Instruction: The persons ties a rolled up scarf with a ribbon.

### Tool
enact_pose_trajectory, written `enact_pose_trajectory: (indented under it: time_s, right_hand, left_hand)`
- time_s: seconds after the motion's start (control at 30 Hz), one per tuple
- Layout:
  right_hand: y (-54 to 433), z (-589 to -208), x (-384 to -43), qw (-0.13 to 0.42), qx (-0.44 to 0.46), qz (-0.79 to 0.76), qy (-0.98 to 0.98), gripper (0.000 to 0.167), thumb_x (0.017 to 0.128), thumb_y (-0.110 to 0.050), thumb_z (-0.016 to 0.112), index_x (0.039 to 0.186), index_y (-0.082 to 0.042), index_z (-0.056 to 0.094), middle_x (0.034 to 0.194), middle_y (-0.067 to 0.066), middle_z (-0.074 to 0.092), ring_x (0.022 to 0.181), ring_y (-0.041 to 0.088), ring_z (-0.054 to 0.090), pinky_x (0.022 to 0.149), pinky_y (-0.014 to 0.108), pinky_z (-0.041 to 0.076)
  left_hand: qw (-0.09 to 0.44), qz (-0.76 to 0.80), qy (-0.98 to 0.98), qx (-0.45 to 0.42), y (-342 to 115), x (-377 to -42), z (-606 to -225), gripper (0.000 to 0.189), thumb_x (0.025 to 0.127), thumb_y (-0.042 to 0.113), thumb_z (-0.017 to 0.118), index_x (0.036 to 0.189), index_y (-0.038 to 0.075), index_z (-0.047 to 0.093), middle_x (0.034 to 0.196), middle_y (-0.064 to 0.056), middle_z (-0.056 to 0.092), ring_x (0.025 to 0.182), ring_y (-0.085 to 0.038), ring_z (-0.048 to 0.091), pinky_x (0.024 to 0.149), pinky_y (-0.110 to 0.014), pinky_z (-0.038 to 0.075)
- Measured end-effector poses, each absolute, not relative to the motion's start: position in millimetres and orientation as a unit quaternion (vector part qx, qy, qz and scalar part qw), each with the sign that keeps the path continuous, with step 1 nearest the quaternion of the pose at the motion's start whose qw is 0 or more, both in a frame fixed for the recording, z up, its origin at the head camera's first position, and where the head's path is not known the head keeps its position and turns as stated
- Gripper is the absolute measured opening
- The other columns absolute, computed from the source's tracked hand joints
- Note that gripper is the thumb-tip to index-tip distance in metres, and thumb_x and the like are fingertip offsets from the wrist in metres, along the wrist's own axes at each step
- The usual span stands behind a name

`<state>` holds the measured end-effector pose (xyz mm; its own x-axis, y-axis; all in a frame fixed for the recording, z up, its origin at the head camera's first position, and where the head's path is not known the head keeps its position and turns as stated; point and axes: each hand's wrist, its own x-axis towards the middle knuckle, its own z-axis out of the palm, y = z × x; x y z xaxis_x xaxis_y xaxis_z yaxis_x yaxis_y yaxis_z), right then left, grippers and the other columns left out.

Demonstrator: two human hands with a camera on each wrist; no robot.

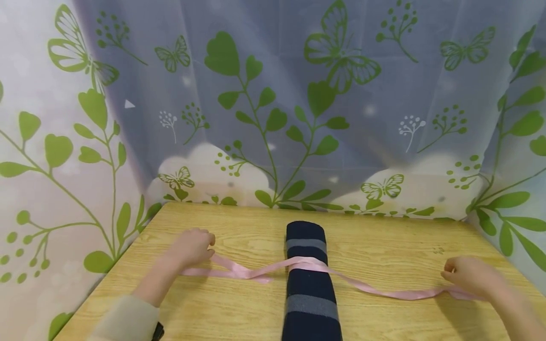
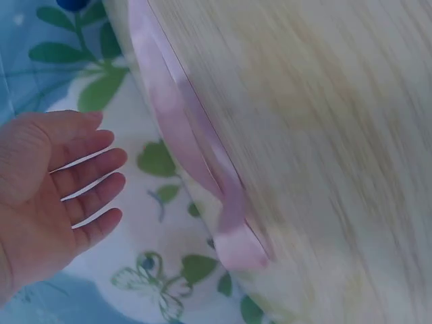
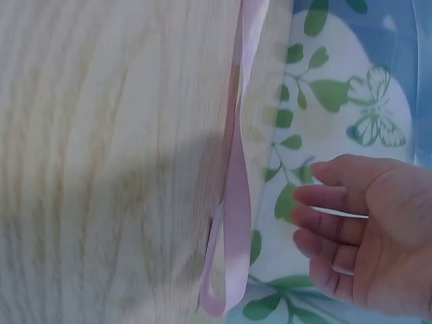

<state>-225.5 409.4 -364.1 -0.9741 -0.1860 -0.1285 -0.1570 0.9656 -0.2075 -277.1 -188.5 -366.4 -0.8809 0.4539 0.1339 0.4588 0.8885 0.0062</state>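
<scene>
A dark navy rolled cloth with grey stripes (image 1: 309, 284) lies lengthwise on the table. Across its top runs a pink ribbon (image 1: 309, 263), whose two ends trail out to the left and the right over the wood. My left hand (image 1: 192, 247) hovers above the left end; in the left wrist view its fingers are loosely extended, with the ribbon (image 2: 179, 121) apart from them. Over the right end is my right hand (image 1: 473, 274). The right wrist view shows its fingers slightly bent and holding nothing, beside the folded ribbon end (image 3: 236, 229).
The wooden table (image 1: 239, 222) carries the roll and ribbon. Behind it hangs a blue-grey curtain (image 1: 277, 94) with green leaves and butterflies. Similar patterned cloth (image 1: 51, 199) lines the left side and the right side.
</scene>
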Motion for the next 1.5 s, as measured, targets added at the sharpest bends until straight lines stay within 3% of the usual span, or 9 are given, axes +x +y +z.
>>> enact_pose_trajectory:
  time_s: [0.1, 0.37, 0.6, 0.9, 1.2, 1.5]
  right_hand:
    - [399, -364, -223, 0.073, -0.088, -0.109, 0.988, 0.019, 0.089, -0.019, 0.057, 0.089, -0.001, 0.064, 0.081, 0.004, 0.063, 0.069, 0.018, 0.057, 0.062, 0.042, 0.047]
    - [371, -361, -221, 0.048, -0.114, -0.128, 0.984, 0.018, 0.088, -0.02, 0.061, 0.091, -0.003, 0.064, 0.077, 0.001, 0.06, 0.068, 0.016, 0.055, 0.059, 0.037, 0.046]
    - [350, -361, -220, 0.059, -0.124, -0.159, 0.978, 0.018, 0.087, -0.02, 0.063, 0.093, -0.003, 0.065, 0.077, 0.0, 0.059, 0.068, 0.014, 0.054, 0.059, 0.035, 0.046]
    - [323, -361, -212, 0.046, -0.183, -0.171, 0.967, 0.023, 0.085, -0.023, 0.065, 0.095, -0.003, 0.065, 0.068, -0.006, 0.052, 0.055, 0.006, 0.044, 0.052, 0.024, 0.04]
    - [302, -366, -212, 0.055, -0.212, -0.181, 0.959, 0.025, 0.083, -0.025, 0.068, 0.096, -0.004, 0.065, 0.066, -0.008, 0.05, 0.053, 0.003, 0.042, 0.05, 0.023, 0.038]
    - [279, -374, -219, 0.051, -0.235, -0.173, 0.955, 0.029, 0.082, -0.027, 0.069, 0.099, -0.004, 0.066, 0.067, -0.01, 0.053, 0.055, 0.002, 0.045, 0.051, 0.024, 0.039]
  left_hand:
    - [0.071, -0.031, -0.966, -0.245, -175, -273, -363, 0.012, 0.081, 0.013, 0.067, 0.086, 0.003, 0.066, 0.083, -0.007, 0.064, 0.079, -0.027, 0.061, 0.07, -0.04, 0.05]
    - [0.075, -0.093, -0.96, -0.252, -142, -262, -360, 0.009, 0.084, 0.014, 0.065, 0.077, 0.008, 0.064, 0.074, 0.001, 0.062, 0.063, -0.012, 0.054, 0.056, -0.029, 0.047]
    - [0.072, -0.09, -0.956, -0.269, -123, -257, -363, 0.009, 0.082, 0.017, 0.067, 0.077, 0.01, 0.064, 0.074, 0.002, 0.062, 0.058, -0.01, 0.049, 0.049, -0.028, 0.043]
    - [0.109, -0.034, -0.942, -0.316, -109, -255, -369, 0.018, 0.08, 0.026, 0.069, 0.082, 0.008, 0.067, 0.077, 0.0, 0.063, 0.072, -0.018, 0.059, 0.066, -0.032, 0.049]
    - [0.109, 0.012, -0.943, -0.315, -93, -252, -373, 0.026, 0.081, 0.037, 0.068, 0.085, 0.011, 0.067, 0.08, 0.003, 0.059, 0.074, -0.016, 0.052, 0.069, -0.031, 0.044]
    - [0.104, 0.019, -0.936, -0.334, -79, -251, -377, 0.026, 0.08, 0.037, 0.069, 0.088, 0.012, 0.069, 0.081, 0.003, 0.063, 0.076, -0.017, 0.054, 0.068, -0.032, 0.043]
